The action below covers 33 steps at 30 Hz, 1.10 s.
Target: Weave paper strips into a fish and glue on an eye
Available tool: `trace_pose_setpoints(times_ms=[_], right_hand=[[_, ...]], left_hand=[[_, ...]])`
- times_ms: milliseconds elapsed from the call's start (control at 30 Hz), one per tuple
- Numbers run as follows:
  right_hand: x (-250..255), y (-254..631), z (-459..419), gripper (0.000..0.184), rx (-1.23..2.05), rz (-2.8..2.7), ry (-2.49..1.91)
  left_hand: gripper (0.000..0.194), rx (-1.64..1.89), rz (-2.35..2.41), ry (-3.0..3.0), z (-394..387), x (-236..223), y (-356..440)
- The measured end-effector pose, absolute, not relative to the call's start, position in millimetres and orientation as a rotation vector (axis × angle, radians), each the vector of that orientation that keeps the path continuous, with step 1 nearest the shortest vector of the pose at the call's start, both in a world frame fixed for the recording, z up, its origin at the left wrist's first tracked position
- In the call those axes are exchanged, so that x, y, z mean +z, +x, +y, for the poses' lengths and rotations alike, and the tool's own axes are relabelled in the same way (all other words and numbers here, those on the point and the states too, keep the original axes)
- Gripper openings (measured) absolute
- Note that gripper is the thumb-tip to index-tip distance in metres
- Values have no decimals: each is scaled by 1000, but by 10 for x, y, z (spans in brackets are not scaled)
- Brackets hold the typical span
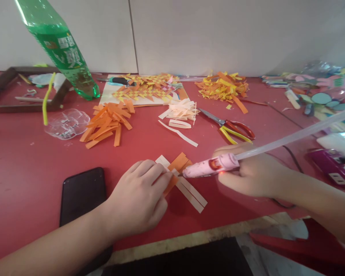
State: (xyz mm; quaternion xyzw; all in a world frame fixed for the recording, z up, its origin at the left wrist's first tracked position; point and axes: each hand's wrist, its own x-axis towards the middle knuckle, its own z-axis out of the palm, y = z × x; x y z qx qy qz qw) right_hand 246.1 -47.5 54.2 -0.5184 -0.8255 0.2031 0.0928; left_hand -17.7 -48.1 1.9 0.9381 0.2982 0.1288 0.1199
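Observation:
My left hand (140,195) presses down on crossed paper strips, orange (178,161) and cream (191,193), near the table's front edge; its fingers are curled over an orange strip end. My right hand (248,174) grips a pink glue gun (211,166) with a long clear glue stick (299,134) out the back. The gun's nozzle touches the strips just right of my left fingertips.
On the red table (23,168) lie a black phone (82,193), a pile of orange strips (107,122), cream strips (179,111), scissors (230,125), a woven paper mat (145,90), a yellow-orange scrap heap (222,86), a green bottle (63,50) and a clear bottle base (66,123).

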Motion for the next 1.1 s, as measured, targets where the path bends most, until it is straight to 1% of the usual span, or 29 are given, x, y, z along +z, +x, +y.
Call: trace_pose_setpoints(times_ms=[100,233,300,433,667,833,1000,1100], right_hand=[[567,2416,-463,22,624,-2473,-1593],[592,2377,-453,23,599,-2457,-1615],[605,2372,-457,23,592,-2455,-1621],[622,2374,-465,24,575,-2474,-1620],[608,2369,-457,23,606,-2465,-1594],[601,2360,-456,22,572,-2465,-1594],[621,2362,-451,22,506,-2482,-1583],[632,2372,-456,21,525,-2497,-1610]], left_hand=[[38,395,873,2730,-478,16,-187],[26,534,850,2717,-471,0,-200],[23,569,854,2707,-457,-21,-206],[26,571,892,2680,-423,-63,-209],[13,520,931,2719,-441,-6,-191],[13,487,950,2684,-440,-3,-200],[26,471,966,2591,-391,-53,-232],[28,472,973,2542,-383,-41,-228]])
